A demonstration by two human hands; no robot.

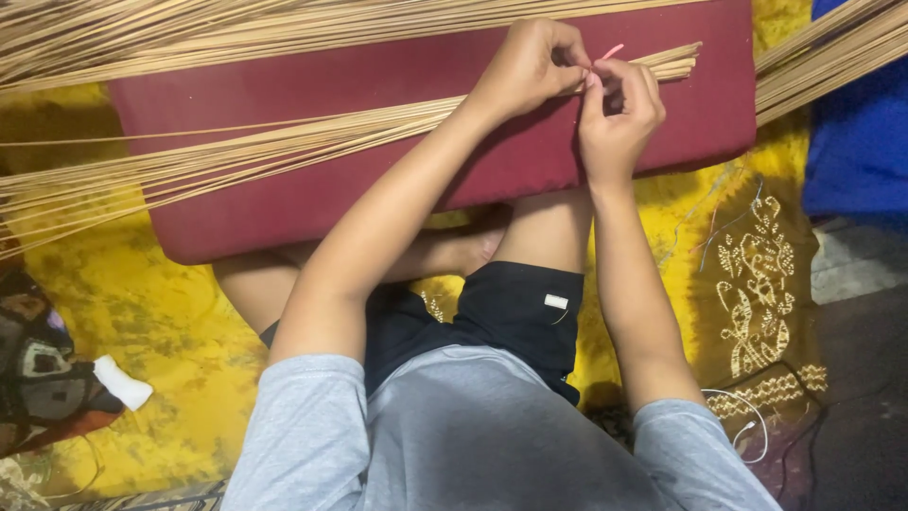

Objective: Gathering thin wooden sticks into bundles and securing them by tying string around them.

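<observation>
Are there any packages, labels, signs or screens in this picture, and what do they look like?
Small label: sewn on the black shorts near the right thigh, a white rectangle.
No packages, signs or screens show.

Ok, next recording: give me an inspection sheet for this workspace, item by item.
Surface: dark red cushion resting over the legs, on a yellow patterned cloth.
Job's things: bundle of thin sticks lying across the cushion; pink band at its tip.
Clutter: more sticks along the top edge; white bottle at left.
Grippers: left hand and right hand pinch the bundle's end.
Cables: thin white cord at lower right.
Surroundings: blue fabric at right; dark floor.
</observation>
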